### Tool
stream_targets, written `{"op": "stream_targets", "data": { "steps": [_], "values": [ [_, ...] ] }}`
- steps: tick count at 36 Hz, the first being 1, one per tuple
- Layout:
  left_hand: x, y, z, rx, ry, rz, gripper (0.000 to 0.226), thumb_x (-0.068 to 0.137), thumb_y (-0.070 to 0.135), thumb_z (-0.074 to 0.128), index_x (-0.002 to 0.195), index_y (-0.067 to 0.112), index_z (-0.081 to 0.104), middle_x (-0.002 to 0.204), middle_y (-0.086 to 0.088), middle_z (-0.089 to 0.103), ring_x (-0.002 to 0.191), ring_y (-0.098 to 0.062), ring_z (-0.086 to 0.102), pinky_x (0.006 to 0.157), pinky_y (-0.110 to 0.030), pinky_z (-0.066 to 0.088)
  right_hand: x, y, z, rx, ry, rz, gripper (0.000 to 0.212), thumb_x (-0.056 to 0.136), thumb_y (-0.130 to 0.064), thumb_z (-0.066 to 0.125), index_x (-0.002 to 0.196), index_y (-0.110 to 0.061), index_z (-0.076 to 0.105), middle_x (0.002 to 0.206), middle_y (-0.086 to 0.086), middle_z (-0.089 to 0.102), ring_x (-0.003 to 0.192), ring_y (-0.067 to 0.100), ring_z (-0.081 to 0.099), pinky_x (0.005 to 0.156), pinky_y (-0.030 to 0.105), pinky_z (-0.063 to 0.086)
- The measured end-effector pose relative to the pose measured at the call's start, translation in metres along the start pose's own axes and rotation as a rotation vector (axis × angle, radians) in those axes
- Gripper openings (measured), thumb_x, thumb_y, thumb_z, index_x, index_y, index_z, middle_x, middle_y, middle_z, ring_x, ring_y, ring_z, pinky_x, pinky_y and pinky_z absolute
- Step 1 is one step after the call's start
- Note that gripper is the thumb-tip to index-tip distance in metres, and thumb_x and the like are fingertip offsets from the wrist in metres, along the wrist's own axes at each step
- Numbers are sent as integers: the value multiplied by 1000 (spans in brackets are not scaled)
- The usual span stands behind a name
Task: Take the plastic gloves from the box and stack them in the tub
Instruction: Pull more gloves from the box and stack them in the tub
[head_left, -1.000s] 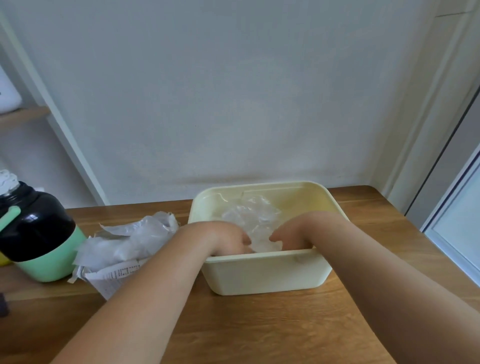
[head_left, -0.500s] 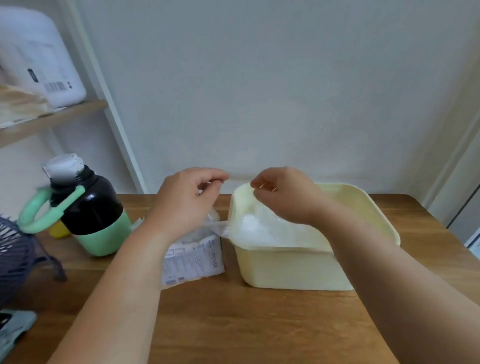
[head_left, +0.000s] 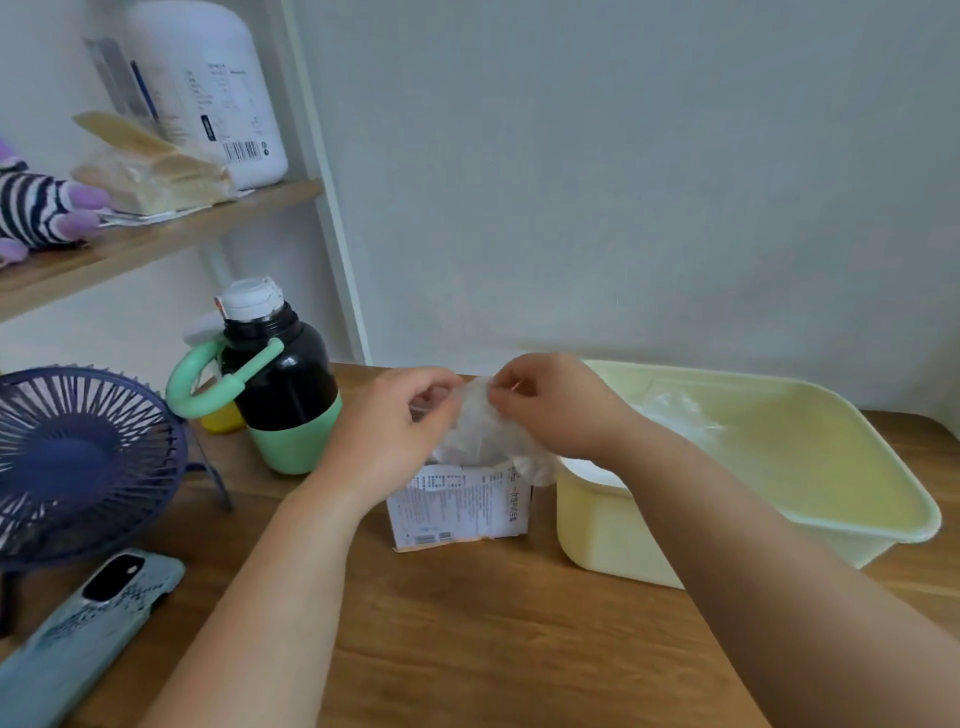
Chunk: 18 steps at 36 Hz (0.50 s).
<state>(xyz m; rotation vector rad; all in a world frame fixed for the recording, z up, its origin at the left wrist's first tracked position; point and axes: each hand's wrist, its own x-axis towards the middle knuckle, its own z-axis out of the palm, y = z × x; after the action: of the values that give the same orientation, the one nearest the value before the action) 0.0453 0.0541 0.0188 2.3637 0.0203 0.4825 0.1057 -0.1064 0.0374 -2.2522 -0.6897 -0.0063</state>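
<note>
Wooden table (head_left: 467, 649) below; my left hand (head_left: 384, 431) and right hand (head_left: 550, 410) pinch a glove (head_left: 478, 434) over the box (head_left: 457, 512). I'd lift slowly, then lay it flat in the tub (head_left: 592, 525).

A home, I'd say: plush toy (head_left: 36, 208) on a shelf (head_left: 156, 247), fan (head_left: 78, 457) and phone (head_left: 88, 623) (cased) on the table (head_left: 467, 649).

single head-worn wide-angle view, looking forward and down, close over the table (head_left: 467, 649), facing the wall (head_left: 623, 182)

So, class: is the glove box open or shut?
Open: gloves bulge from the box top; left hand and right hand pinch them.
</note>
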Motion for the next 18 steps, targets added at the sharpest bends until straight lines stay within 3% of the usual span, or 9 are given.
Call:
{"op": "stream_targets", "data": {
  "steps": [3,6,8,10,13,16,18],
  "values": [
    [2,1,3,-88,17,-28,33,94,36,56,126,29,59,119,15,58,100,9,52,78,-3,35,1,-2,-9,470,131,107,22,93,-20,53,73,-13,59,66,-1,53,61,14,47,58,24,38],
    [1,6,8,-183,45,-23,43,93,38,56,134,26,52,126,13,56,108,5,53,85,-10,38,4,-3,-21,893,208,181,21,83,-26,57,66,-13,52,70,10,53,72,25,50,65,39,38],
    [1,12,10,-248,73,-18,52,89,37,60,138,28,46,128,15,53,112,2,52,92,-19,44,3,-4,-30,958,208,184,25,83,-24,54,62,-11,48,66,12,52,71,26,53,68,40,38],
    [2,19,11,-330,87,-20,64,85,36,66,142,34,37,133,17,48,115,5,49,97,-25,45,2,-3,-36,975,200,161,36,91,-12,48,56,-11,42,58,8,45,57,19,53,63,31,41],
    [4,35,11,-485,73,-27,88,78,38,72,149,38,22,140,23,41,124,7,42,105,-30,41,-3,0,-46,1102,125,172,42,94,-14,50,53,-13,53,55,3,49,49,13,52,52,23,39],
    [11,44,10,-721,19,-54,108,66,44,82,151,37,16,135,17,50,127,-2,47,103,-33,43,-6,2,-52,1136,43,213,30,94,-18,53,68,-7,63,64,6,59,57,17,55,60,26,43],
    [14,49,12,-741,-38,-57,101,62,45,87,146,35,32,125,8,61,123,-9,54,97,-31,47,-11,4,-58,1125,-14,254,22,93,-21,54,86,-3,64,76,9,60,63,19,55,62,28,45]
  ]
}}
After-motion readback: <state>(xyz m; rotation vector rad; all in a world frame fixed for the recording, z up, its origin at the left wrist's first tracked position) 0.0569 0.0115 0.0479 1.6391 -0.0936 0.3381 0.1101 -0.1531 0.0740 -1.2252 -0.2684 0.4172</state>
